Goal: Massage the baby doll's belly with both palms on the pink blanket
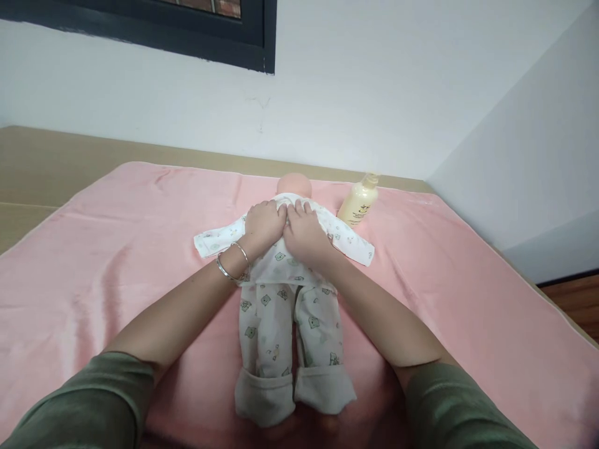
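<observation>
A baby doll (pixel 294 185) lies on a pink cloth (pixel 154 249), its head pointing away from me. It wears a white printed top (pixel 281 265) with sleeves spread to both sides and matching trousers (pixel 276 324) with turned-up cuffs. My left hand (pixel 265 226) rests on the upper part of the top, a silver bangle at its wrist. Beside it, my right hand (pixel 305 232) lies on the same area, the two nearly touching. The fingers of both hands lie flat against the fabric. The doll's face is not visible.
A pale yellow pump bottle (pixel 359 202) stands on the cloth behind the doll's right-side sleeve. The cloth covers a wooden surface (pixel 47 153) that meets a white wall. A dark window frame (pixel 269 37) is above at the upper left.
</observation>
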Demonstrator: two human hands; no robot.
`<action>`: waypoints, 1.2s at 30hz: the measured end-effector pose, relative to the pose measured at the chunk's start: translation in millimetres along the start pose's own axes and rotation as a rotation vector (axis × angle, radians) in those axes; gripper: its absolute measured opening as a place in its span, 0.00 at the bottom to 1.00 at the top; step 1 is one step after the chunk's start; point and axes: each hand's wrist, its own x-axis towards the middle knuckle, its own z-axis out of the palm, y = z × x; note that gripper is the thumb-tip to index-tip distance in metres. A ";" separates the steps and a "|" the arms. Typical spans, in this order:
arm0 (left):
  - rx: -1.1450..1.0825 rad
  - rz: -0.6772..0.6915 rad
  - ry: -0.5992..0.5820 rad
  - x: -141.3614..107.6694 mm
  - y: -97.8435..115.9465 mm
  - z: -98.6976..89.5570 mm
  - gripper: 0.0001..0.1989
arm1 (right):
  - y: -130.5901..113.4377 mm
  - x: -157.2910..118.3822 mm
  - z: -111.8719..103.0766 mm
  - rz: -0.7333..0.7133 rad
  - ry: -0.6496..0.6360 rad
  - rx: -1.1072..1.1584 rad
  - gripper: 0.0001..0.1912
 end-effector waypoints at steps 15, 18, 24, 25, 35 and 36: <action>-0.109 0.082 0.014 9.7 -2.6 9.1 0.21 | 14.3 3.9 6.3 0.008 0.130 -0.084 0.22; -0.037 0.057 0.041 7.5 -2.2 9.9 0.22 | 17.5 6.9 7.0 0.002 0.140 -0.041 0.22; 0.104 0.211 0.168 -20.6 17.0 21.5 0.23 | 55.1 32.5 -2.7 0.093 0.049 0.245 0.26; 0.093 0.221 0.171 -21.3 17.9 22.0 0.23 | 57.1 33.8 -3.6 0.095 0.042 0.245 0.27; -0.123 0.100 0.099 6.1 -4.3 18.7 0.19 | 14.6 6.8 4.2 0.011 0.095 -0.077 0.25; -0.129 0.096 0.120 5.6 -4.7 20.7 0.19 | 16.8 8.7 6.0 0.001 0.107 -0.050 0.24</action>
